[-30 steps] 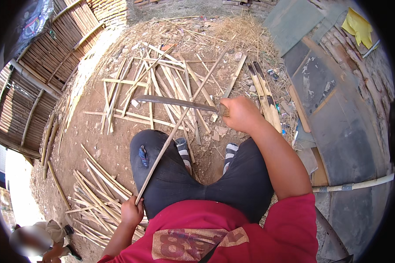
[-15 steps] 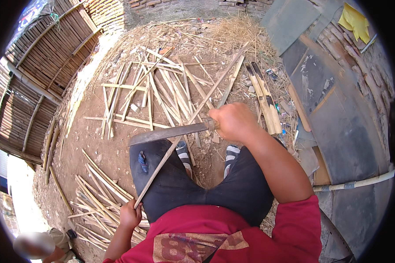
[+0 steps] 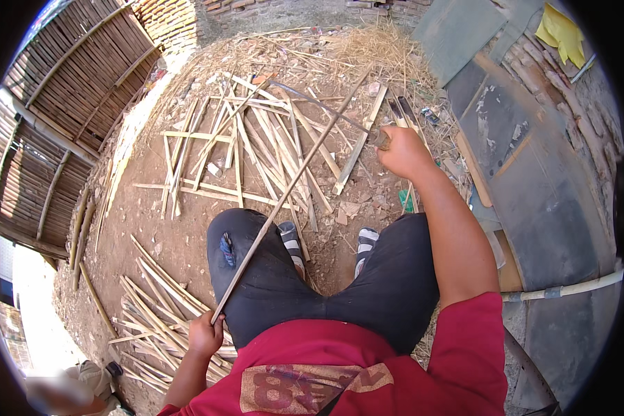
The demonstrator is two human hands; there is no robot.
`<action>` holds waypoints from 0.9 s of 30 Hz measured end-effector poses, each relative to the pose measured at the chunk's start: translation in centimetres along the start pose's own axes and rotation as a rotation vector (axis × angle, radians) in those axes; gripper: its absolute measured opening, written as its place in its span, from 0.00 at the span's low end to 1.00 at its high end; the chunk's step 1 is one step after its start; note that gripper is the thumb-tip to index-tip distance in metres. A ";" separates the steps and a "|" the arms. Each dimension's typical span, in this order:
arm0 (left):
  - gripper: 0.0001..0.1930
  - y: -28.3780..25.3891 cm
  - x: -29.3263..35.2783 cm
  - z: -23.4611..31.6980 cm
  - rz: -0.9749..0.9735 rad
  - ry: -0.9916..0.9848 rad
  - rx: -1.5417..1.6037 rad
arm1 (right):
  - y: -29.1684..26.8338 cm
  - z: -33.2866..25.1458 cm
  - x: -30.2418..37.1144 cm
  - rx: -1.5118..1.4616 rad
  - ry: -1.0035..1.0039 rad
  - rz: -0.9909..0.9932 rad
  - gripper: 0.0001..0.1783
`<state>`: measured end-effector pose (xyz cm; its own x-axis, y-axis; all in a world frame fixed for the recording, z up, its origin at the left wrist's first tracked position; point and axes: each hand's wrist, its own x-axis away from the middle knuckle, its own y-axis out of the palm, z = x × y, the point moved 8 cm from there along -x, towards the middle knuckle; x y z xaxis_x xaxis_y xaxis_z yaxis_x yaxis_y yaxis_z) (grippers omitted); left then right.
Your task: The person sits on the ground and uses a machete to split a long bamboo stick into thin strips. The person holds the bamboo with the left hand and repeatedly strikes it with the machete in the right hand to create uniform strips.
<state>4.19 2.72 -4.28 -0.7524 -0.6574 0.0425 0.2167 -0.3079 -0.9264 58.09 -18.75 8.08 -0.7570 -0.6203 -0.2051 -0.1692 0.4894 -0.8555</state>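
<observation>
My left hand point(image 3: 204, 336) is closed around the near end of a long, thin bamboo strip point(image 3: 270, 220), low beside my left thigh. The strip slants up and away to the right, over my left leg. Out past my right knee, my right hand point(image 3: 405, 151) grips a machete point(image 3: 312, 101) by its handle. Its blade is seen nearly edge-on, pointing away to the left, and crosses the strip's far part in the picture; whether they touch I cannot tell. Beyond my feet lie many loose bamboo strips point(image 3: 267, 142) on the dirt.
Another pile of strips point(image 3: 149, 295) lies to my left. Split bamboo pieces point(image 3: 403, 111) lie at the far right, near dark flat boards point(image 3: 541, 194). A bamboo-slat wall point(image 3: 83, 83) stands far left. Another person point(image 3: 93, 385) is at the lower left edge.
My right hand has moved away and to the right, and the machete has turned from broadside above my left knee to nearly edge-on, farther out. The strip's far end has shifted slightly left.
</observation>
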 end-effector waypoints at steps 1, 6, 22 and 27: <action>0.15 -0.6 0.1 0.1 0.020 0.009 -0.024 | -0.8 -0.9 -0.5 0.054 -0.022 0.001 0.12; 0.13 -0.4 0.8 -0.9 0.013 0.065 -0.025 | -0.5 -5.8 3.2 0.189 -0.253 -0.132 0.16; 0.17 -0.3 0.4 -2.1 -0.311 -0.113 0.346 | 3.0 -10.9 3.8 0.201 -0.411 -0.390 0.15; 0.18 -0.2 0.0 -2.8 -0.281 -0.237 0.528 | 1.8 -5.2 -1.9 0.099 -0.161 -0.114 0.18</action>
<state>2.37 4.71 -5.19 -0.6803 -0.6179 0.3942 0.3541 -0.7480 -0.5614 55.92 -13.53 9.36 -0.6244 -0.7621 -0.1709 -0.1791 0.3527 -0.9184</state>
